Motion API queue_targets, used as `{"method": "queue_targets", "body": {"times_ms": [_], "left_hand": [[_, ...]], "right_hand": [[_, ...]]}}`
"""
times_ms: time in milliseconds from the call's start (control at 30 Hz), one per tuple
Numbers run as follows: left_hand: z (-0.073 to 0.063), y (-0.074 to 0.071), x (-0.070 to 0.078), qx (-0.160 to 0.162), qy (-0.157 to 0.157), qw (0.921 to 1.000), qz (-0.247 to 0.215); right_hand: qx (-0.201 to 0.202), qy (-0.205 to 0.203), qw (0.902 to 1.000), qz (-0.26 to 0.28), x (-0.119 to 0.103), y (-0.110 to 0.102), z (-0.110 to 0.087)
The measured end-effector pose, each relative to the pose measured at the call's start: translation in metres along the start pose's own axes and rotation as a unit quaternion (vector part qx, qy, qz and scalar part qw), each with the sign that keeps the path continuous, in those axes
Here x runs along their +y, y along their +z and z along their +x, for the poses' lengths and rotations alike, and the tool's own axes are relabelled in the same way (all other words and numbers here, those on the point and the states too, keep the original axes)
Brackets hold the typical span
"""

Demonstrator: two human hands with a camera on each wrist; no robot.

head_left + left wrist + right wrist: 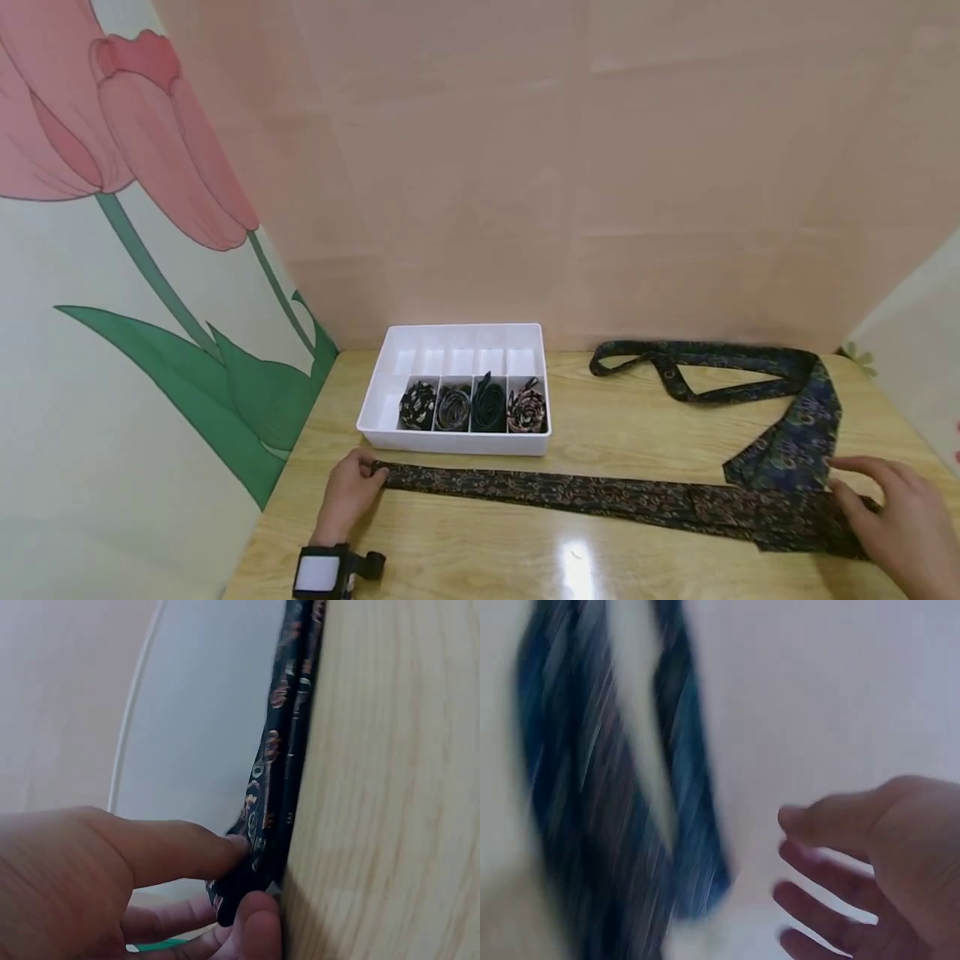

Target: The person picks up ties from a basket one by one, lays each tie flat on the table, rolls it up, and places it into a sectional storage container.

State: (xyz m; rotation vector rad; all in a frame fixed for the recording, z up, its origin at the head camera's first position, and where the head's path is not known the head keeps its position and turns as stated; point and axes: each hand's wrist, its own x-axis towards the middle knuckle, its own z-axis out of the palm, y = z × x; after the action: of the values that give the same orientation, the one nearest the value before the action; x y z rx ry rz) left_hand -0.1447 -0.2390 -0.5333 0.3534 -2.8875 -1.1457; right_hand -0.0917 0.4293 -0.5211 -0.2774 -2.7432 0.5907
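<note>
A dark necktie with a small brown pattern (570,492) lies lengthwise along the table, folded over on itself. My left hand (348,493) pinches its left end between thumb and fingers, and in the left wrist view the folded tie end (262,817) runs up from the fingertips. At the tie's wide right end is my right hand (896,512), its thumb and fingers spread apart. The right wrist view shows these fingers (825,900) loosely bent around nothing, beside blurred dark blue cloth. A blue patterned necktie (806,433) lies behind, its wide end meeting the brown-patterned tie.
A white divided box (453,444) stands behind the left part of the tie. Several rolled neckties (490,407) sit in its front compartments. The blue tie's narrow part loops across the back right of the wooden table (465,550). A pinkish cloth wall (570,208) rises behind.
</note>
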Motion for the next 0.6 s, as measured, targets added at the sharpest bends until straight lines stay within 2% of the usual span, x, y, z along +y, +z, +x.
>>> {"method": "queue_targets", "body": {"times_ms": [67,167,233,333,400,467,533,600], "left_hand": [[-0.001,0.002,0.0,0.008,-0.009,0.9999,0.007],[-0.004,0.006,0.003,0.019,-0.018,0.9993,0.025],[-0.006,0.009,0.007,0.024,-0.014,0.999,0.035],[-0.009,0.014,0.013,0.041,-0.001,0.9985,0.036],[-0.01,0.017,0.017,0.057,0.01,0.9978,0.033],[-0.012,0.02,0.021,0.074,0.025,0.9963,0.035],[-0.014,0.022,0.025,0.088,0.038,0.9946,0.042],[-0.015,0.024,0.029,0.089,0.046,0.9936,0.051]], "right_hand": [[-0.026,-0.088,0.9958,0.006,-0.041,-0.001,0.006],[-0.068,-0.202,0.9759,0.044,-0.11,0.005,0.005],[-0.068,-0.281,0.9552,0.062,-0.154,0.015,-0.001],[-0.059,-0.388,0.915,0.092,-0.211,0.032,-0.014],[-0.078,-0.436,0.889,0.117,-0.244,0.043,-0.024],[-0.109,-0.465,0.8683,0.132,-0.272,0.056,-0.033],[-0.149,-0.482,0.8533,0.131,-0.294,0.071,-0.042],[-0.188,-0.485,0.8467,0.111,-0.309,0.089,-0.048]]}}
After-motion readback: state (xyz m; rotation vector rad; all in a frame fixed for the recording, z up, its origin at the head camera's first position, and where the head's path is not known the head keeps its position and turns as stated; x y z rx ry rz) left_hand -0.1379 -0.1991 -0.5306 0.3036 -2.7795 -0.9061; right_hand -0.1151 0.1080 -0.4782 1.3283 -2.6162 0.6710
